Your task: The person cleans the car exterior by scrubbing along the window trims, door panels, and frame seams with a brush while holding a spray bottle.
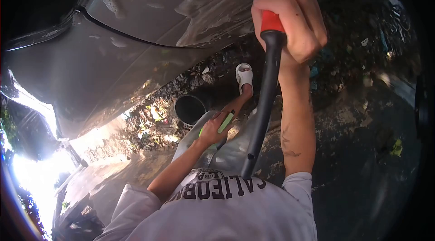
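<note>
My right hand (294, 19) is closed around the red collar of a long-handled brush (267, 87). Its curved black handle runs back toward my chest. Dark bristles with white suds show just beyond the fingers, against the grey car body panel (217, 5); whether they touch it is hard to tell. Foam streaks and wet patches mark that panel. Low over my thigh, my left hand (213, 130) is closed on a light-green bar-shaped tool (226, 121). Its fingers and palm hide most of that tool, so its kind is unclear.
A dark round bucket (190, 108) stands on the ground beside my leg. Leaves and litter (154, 114) cover the soil under the car's edge. My foot wears a white sandal (244, 75). A panel seam (122, 36) crosses the car body at the left.
</note>
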Tool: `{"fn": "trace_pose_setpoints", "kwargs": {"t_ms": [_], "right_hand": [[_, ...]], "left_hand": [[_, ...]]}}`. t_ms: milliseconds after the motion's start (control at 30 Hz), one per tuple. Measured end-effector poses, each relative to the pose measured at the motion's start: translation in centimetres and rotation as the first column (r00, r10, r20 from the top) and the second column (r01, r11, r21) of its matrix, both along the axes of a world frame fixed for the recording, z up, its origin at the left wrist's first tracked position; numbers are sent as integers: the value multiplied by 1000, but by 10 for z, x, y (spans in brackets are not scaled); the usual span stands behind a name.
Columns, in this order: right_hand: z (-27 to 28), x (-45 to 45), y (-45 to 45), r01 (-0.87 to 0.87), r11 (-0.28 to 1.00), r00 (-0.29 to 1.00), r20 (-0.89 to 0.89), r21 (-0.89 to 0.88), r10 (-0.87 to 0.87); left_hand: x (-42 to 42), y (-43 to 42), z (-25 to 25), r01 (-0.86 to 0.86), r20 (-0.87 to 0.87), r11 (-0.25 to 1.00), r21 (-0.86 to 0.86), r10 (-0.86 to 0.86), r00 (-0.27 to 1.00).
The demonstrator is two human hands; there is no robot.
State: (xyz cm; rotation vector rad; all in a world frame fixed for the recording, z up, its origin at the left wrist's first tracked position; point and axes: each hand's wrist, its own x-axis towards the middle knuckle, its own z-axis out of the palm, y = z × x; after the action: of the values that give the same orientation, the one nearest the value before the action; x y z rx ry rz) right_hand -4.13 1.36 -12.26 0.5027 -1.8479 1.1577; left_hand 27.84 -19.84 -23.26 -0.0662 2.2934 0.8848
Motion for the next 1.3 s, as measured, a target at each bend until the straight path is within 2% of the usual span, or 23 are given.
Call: {"fn": "trace_pose_setpoints", "kwargs": {"t_ms": [33,100,133,167,233,300,333,367,433,533,633,667,700,767,967,1033,1100,1200,1300], "right_hand": [[2,-6,12,34,999,999,35,-6,-34],[-2,5,-13,-99,995,994,-37,9,99],[-9,18,-31,-140,989,989,-45,49,142],[-9,32,-40,-196,978,981,21,68,195],[-5,24,-26,-180,982,983,-15,59,181],[-14,-10,15,-44,999,998,-38,-3,44],[-22,-19,36,25,998,999,22,-62,-24],[-33,-28,46,124,988,992,1,-90,-125],[-33,-25,44,122,987,992,32,-108,-119],[-16,-4,16,-79,996,997,-16,-33,78],[-28,-20,32,62,998,995,-71,-9,-63],[-39,-26,51,120,992,993,-6,-35,-120],[-44,-31,60,211,975,977,42,-75,-208],[-51,-31,73,188,976,982,41,-109,-185],[-18,-20,74,152,932,972,222,-328,-80],[-25,-26,73,7,964,991,127,-265,28],[-30,-27,78,11,974,995,98,-226,12],[-52,-31,90,127,975,981,167,-183,-96],[-54,-32,89,89,977,993,90,-194,-73]], "left_hand": [[-1,2,1,-53,-11,999,-5,53,999],[-4,-1,-4,-27,74,1000,-14,28,997],[-3,0,-5,-15,55,1000,-6,15,998],[0,1,-4,0,38,1000,4,0,999],[-1,4,0,14,75,1000,-9,-14,997],[4,0,-6,-1,-56,1000,29,2,998],[1,-3,-7,-24,-34,999,32,25,999],[-1,-4,-7,-21,-38,999,33,23,999],[-3,-3,-6,-30,7,999,20,29,1000],[-3,3,-2,-41,-4,999,10,41,999],[-7,7,-2,-23,20,1000,-10,23,1000],[-7,7,-5,1,90,998,-59,4,996],[-10,10,-2,0,89,998,-64,6,996],[-17,17,3,-37,-5,999,20,38,999],[-20,22,5,-11,-36,1000,28,12,999],[-22,25,6,20,-63,999,36,-18,998],[-25,28,7,2,-4,1000,8,-2,1000],[-27,29,5,4,9,1000,-6,-4,1000],[-22,29,1,14,34,1000,3,-14,999]]}}
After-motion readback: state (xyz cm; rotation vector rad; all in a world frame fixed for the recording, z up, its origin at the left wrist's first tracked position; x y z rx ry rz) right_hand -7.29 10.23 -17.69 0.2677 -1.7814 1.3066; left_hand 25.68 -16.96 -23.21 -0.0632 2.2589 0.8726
